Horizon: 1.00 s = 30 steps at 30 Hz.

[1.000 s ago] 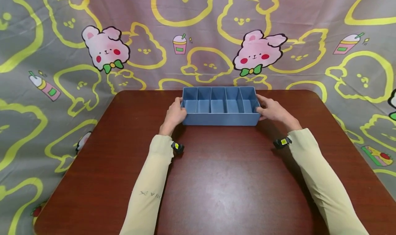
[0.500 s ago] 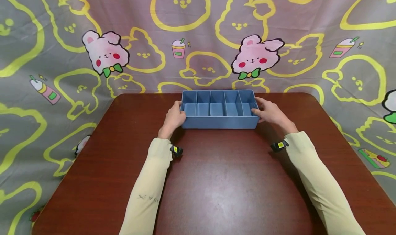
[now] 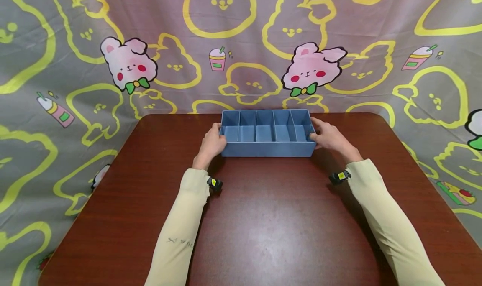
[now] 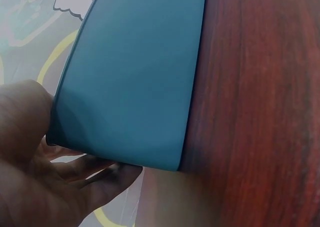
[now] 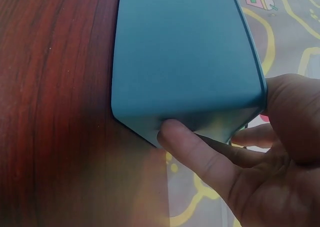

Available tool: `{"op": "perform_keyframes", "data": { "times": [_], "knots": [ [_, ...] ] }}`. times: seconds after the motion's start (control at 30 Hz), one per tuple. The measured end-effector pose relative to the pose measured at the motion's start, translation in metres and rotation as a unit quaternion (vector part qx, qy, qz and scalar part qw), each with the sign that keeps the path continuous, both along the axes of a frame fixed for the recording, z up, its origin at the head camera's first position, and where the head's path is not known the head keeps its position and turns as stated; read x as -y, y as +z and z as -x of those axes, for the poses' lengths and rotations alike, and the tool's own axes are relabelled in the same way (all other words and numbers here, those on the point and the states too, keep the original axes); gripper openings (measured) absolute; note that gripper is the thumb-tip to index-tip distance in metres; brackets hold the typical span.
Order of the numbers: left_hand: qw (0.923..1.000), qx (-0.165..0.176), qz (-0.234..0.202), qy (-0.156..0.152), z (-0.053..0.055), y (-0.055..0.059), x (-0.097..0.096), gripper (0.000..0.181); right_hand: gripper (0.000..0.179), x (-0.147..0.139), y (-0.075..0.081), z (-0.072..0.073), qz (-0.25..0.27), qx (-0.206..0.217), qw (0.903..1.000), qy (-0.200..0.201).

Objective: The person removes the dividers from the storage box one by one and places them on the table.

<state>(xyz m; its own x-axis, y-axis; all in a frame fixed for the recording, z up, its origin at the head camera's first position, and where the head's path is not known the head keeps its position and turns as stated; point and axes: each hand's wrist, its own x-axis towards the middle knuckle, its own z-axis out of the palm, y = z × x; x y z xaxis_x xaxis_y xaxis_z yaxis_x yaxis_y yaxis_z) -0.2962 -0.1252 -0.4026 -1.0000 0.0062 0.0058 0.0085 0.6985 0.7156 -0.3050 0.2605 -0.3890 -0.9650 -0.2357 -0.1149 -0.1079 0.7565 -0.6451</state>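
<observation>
A blue divided storage box (image 3: 268, 149) with several bare compartments in a row sits at the far side of the table, its long side facing me. My left hand (image 3: 213, 143) grips its left end, thumb at the top rim and fingers along the outside of the end wall. At the opposite end my right hand (image 3: 331, 139) holds the box the same way, its thumb hooked over the rim. Both wrist views show the smooth long front wall (image 4: 130, 77) close up. In the right wrist view one finger (image 5: 182, 142) presses flat on the end wall, low down near the bottom edge.
The dark red-brown wooden table (image 3: 271, 210) has rounded far corners. Right behind its back edge hangs a grey curtain (image 3: 241, 43) with yellow bear outlines and pink rabbits, which also runs along the left and right sides.
The head view has tilted slightly, so everything appears a little lower than a second ago. My right thumb has shifted slightly at the rim; the box and both hands otherwise keep their places.
</observation>
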Motion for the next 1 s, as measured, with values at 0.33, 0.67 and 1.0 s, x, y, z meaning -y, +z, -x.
{"op": "perform_keyframes", "data": {
  "times": [0.33, 0.67, 1.0],
  "knots": [
    [0.9999, -0.008, 0.001, -0.007, 0.001, 0.0, -0.002, 0.051, 0.072, -0.004, 0.002, 0.001, 0.001, -0.004, 1.0, 0.001],
    [0.9998, 0.003, 0.001, -0.021, -0.001, 0.004, 0.001, 0.054, 0.073, -0.003, 0.001, 0.001, -0.002, -0.008, 1.0, 0.0],
    [0.9983, -0.031, 0.034, -0.037, -0.004, 0.014, -0.005, 0.052, 0.071, -0.003, 0.001, 0.001, -0.003, -0.005, 1.0, -0.004]
  ]
}}
